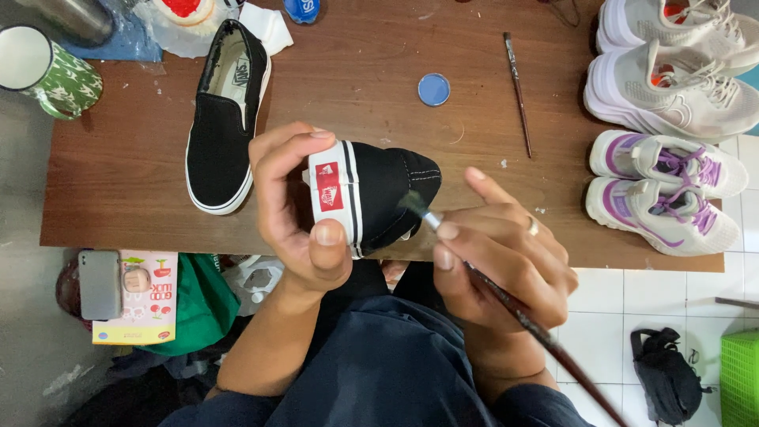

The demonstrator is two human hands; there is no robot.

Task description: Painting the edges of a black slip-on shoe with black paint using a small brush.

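Left hand (296, 209) curled round the heel of a black slip-on shoe (387, 198), thumb under, fingers over the top; heel with its red tab faces the camera, toe points away. Shoe held up off the table, just above its near edge.

Right hand (498, 261) pinches a brush (506, 296) between thumb and forefinger, other fingers loosely bent, index tip stretched forward. Ring on one finger. Brush handle dark red, runs back to the lower right; bristles touch the black canvas on the shoe's right side, near the white sole.

Below the hands: dark blue lap. To the left on the floor, a grey phone (100, 283) lying on a pink booklet (150, 304), green cloth beside it. Lower right, a black bag (668, 372) on white tiles, green crate (741, 375) at the frame edge.

On the brown table (118, 182): second black shoe (225, 119) lying upright, opening up, left of the held one and apart from it. Blue round lid (433, 89) beyond the hands. Spare brush (518, 91) lying to its right. Far right, two purple-and-white sneakers (664, 186), then two pale grey sneakers (680, 67) beyond. Far left corner, a green patterned mug (51, 71).
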